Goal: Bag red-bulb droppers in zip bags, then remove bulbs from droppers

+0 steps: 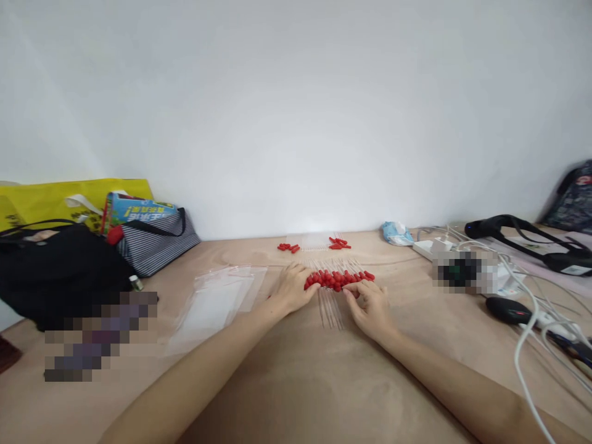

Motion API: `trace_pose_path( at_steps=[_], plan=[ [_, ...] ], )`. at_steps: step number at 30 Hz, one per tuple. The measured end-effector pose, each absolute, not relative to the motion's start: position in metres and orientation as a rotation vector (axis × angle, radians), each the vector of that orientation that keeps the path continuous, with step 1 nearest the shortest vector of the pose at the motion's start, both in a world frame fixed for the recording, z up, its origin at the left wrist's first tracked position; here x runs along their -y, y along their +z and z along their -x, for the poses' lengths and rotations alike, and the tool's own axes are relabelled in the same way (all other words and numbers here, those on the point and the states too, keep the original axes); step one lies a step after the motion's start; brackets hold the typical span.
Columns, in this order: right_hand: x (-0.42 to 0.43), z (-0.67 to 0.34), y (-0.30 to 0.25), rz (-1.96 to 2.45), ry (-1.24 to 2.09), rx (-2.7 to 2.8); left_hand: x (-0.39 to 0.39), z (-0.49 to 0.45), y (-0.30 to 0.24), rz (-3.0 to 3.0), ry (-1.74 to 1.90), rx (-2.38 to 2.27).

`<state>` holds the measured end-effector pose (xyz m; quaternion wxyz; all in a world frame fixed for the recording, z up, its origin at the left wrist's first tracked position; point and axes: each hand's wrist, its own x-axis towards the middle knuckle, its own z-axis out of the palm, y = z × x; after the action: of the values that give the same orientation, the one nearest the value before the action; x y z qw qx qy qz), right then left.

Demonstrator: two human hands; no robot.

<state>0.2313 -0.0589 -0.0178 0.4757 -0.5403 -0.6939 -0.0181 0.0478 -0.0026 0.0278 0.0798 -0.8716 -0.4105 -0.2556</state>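
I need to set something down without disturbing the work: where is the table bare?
Barest: the near table between the forearms, and a patch between the right hand and black device. Crowded: the middle, with red pieces and left hand; far right, with cables.

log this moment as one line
left hand: at left end of red pieces; right hand: at their near edge; nearby: clear bags
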Motion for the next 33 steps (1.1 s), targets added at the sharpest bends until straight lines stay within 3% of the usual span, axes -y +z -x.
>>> trace_pose_path(
  at_steps=[8, 17, 22, 33],
  plan=[
    [0.057, -0.229, -0.018, 1.304, -0.05, 1.698, -0.011, -0.058, 0.023, 2.615, -0.857, 1.193],
    [0.056, -0.23, -0.022, 1.137, -0.083, 1.771, 0.039, -0.016, 0.022, 2.648, -1.527, 1.351],
    [0.061, -0.229, -0.021, 1.049, -0.265, 1.873, 0.06, -0.009, -0.001, 2.818, -1.855, 1.511],
    [0.07, -0.224, -0.015, 0.981, -0.489, 1.988, 0.059, -0.009, -0.004, 2.917, -1.752, 1.263]
  ],
)
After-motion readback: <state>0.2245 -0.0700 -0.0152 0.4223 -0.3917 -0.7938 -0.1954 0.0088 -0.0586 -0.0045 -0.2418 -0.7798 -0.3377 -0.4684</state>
